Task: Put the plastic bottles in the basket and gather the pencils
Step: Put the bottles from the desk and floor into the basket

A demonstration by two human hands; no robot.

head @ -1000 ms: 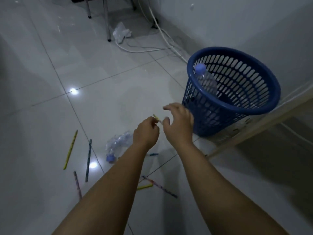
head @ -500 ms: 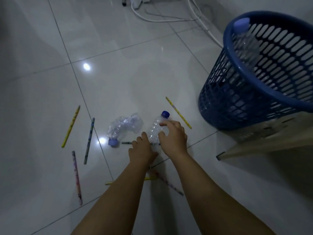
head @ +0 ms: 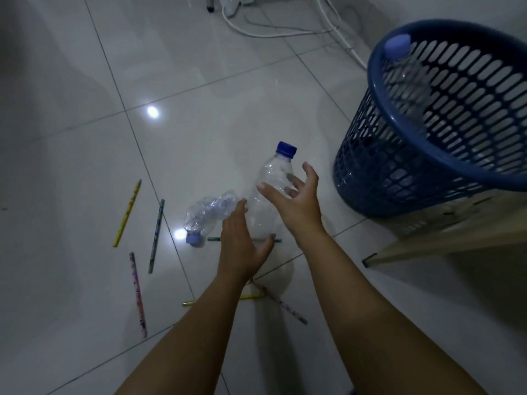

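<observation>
Both hands are wrapping around a clear bottle [head: 269,195] with a blue cap, and it's sitting up off the floor [head: 85,124] between them. The right hand [head: 296,208] is cupping it from the right with the fingers spread wide, thumb pressing across the front. The left hand [head: 242,246] is bracing the lower end, fingers along the side and thumb hooked under the base, so the hold is loose, more palms than grip.

Just left of the left hand a crushed bottle [head: 208,213] is lying on the tiles, its cap pointing down toward the person. Up and to the right of the right hand the blue basket [head: 379,178] is standing, and another bottle [head: 405,72] is already leaning inside it against the rim.

Pencils are lying all over: a yellow pencil [head: 127,213], a blue pencil [head: 156,236] and a pink pencil [head: 138,294] well off to the left of the left hand, plus a patterned pencil [head: 285,305] lying under the forearms.
</observation>
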